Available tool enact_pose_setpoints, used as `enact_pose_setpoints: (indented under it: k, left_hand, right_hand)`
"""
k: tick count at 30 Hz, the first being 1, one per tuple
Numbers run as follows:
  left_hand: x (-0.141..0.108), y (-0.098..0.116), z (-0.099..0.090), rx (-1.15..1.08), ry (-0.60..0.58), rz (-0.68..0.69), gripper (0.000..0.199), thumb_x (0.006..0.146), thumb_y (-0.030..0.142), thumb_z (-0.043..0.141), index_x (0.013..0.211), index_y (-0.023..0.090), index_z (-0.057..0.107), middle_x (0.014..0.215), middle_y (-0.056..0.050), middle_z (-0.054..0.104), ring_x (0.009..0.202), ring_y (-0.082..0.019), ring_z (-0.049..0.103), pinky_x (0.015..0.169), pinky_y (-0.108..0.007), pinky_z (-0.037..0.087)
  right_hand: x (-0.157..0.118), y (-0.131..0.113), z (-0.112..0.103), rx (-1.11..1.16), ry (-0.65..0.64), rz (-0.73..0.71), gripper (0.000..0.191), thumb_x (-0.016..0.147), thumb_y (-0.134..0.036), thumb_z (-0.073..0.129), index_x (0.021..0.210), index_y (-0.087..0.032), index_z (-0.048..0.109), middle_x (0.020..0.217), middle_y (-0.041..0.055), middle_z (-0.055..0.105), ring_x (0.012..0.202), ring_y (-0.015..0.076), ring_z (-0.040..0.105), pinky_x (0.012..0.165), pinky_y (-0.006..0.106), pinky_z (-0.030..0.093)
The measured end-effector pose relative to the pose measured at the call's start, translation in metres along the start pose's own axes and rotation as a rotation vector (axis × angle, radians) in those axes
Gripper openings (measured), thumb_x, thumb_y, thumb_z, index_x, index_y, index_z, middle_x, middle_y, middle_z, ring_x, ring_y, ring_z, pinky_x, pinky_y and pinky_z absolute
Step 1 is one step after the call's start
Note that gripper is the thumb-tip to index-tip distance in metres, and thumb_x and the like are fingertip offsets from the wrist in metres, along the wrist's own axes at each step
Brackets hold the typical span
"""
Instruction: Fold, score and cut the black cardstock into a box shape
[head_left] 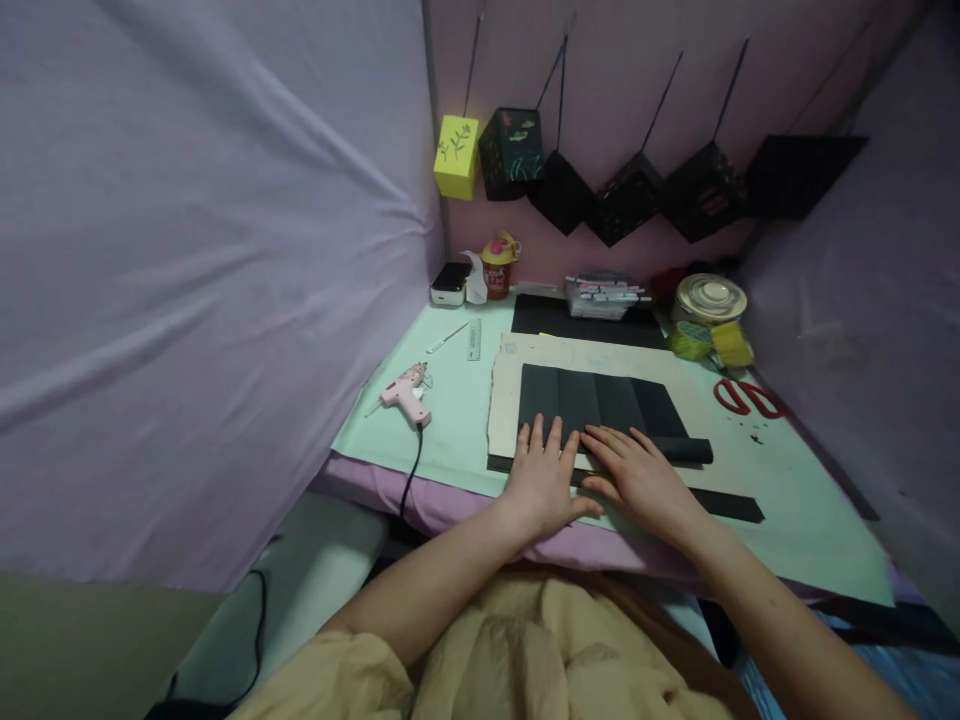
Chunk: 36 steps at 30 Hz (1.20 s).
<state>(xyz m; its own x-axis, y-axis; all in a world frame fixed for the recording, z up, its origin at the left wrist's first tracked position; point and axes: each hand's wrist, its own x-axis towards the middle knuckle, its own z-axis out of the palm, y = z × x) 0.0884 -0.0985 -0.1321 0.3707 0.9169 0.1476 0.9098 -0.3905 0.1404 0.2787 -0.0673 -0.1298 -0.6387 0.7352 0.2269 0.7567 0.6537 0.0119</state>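
A sheet of black paper (577, 395) with several upright creases lies on a pale board (505, 400). Its near edge is folded or curled over, and the loose end (694, 451) sticks out at the right. My left hand (544, 475) rests flat on the near left part of the sheet, fingers spread. Beside it, my right hand (637, 475) lies flat with fingers stretched over the near fold. The fingertips of both hands almost meet. A black strip (727, 504) lies on the near side, partly hidden under the right forearm.
A pink glue gun (405, 395) with a cord lies left, near a small ruler (474, 340) and a thin white tool (447, 338). Red-handled scissors (746, 398) lie right. Behind are a round tin (711, 298) and a red cup (496, 278). Decorated boxes (456, 157) hang above.
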Motion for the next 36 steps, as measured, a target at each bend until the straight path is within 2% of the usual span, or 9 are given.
enact_pose_setpoints:
  k: [4, 8, 12, 17, 29, 36]
  left_hand:
    - [0.000, 0.001, -0.002, -0.012, -0.016, -0.009, 0.099, 0.078, 0.081, 0.039, 0.150, 0.014, 0.029, 0.158, -0.019, 0.022, 0.145, -0.040, 0.013, 0.115, -0.055, 0.014]
    - [0.000, 0.001, -0.005, -0.017, -0.032, -0.010, 0.104, 0.074, 0.083, 0.043, 0.151, 0.014, 0.028, 0.158, -0.019, 0.022, 0.145, -0.041, 0.013, 0.115, -0.056, 0.014]
    - [-0.002, 0.000, -0.008, -0.052, -0.029, -0.004, 0.102, 0.075, 0.082, 0.042, 0.151, 0.015, 0.028, 0.158, -0.018, 0.022, 0.145, -0.040, 0.014, 0.116, -0.055, 0.014]
    - [-0.003, 0.000, -0.008, -0.082, -0.013, -0.015, 0.096, 0.079, 0.080, 0.037, 0.151, 0.017, 0.029, 0.158, -0.016, 0.023, 0.146, -0.039, 0.013, 0.116, -0.056, 0.011]
    - [0.000, 0.002, -0.008, -0.075, -0.035, -0.031, 0.102, 0.075, 0.084, 0.039, 0.150, 0.016, 0.031, 0.158, -0.018, 0.023, 0.144, -0.043, 0.013, 0.114, -0.061, 0.011]
    - [-0.001, 0.001, -0.005, -0.077, -0.028, -0.027, 0.104, 0.075, 0.084, 0.038, 0.151, 0.015, 0.028, 0.158, -0.019, 0.020, 0.145, -0.043, 0.010, 0.114, -0.062, 0.010]
  right_hand:
    - [0.003, 0.001, -0.003, -0.008, -0.013, -0.008, 0.055, 0.093, -0.050, 0.047, 0.139, -0.020, 0.047, 0.142, 0.0111, 0.052, 0.128, 0.0276, 0.049, 0.107, 0.050, 0.033]
    - [0.011, 0.004, -0.005, -0.026, -0.019, 0.016, 0.064, 0.089, -0.059, 0.048, 0.137, -0.017, 0.050, 0.140, 0.0135, 0.053, 0.120, 0.0299, 0.053, 0.098, 0.045, 0.041]
    - [0.017, 0.005, -0.003, -0.063, -0.011, 0.013, 0.066, 0.087, -0.062, 0.048, 0.135, -0.017, 0.052, 0.140, 0.0124, 0.054, 0.117, 0.0317, 0.053, 0.092, 0.046, 0.043]
    - [0.018, 0.007, -0.002, -0.066, 0.019, -0.040, 0.066, 0.088, -0.063, 0.047, 0.134, -0.016, 0.053, 0.135, 0.0131, 0.058, 0.113, 0.0306, 0.055, 0.097, 0.047, 0.040]
    - [0.020, 0.007, -0.003, -0.085, -0.001, -0.038, 0.065, 0.088, -0.063, 0.046, 0.131, -0.015, 0.055, 0.134, 0.0130, 0.058, 0.113, 0.0307, 0.056, 0.101, 0.050, 0.038]
    - [0.018, 0.006, -0.002, -0.067, -0.006, -0.023, 0.067, 0.088, -0.061, 0.048, 0.138, -0.015, 0.049, 0.139, 0.0136, 0.055, 0.120, 0.0311, 0.052, 0.106, 0.053, 0.034]
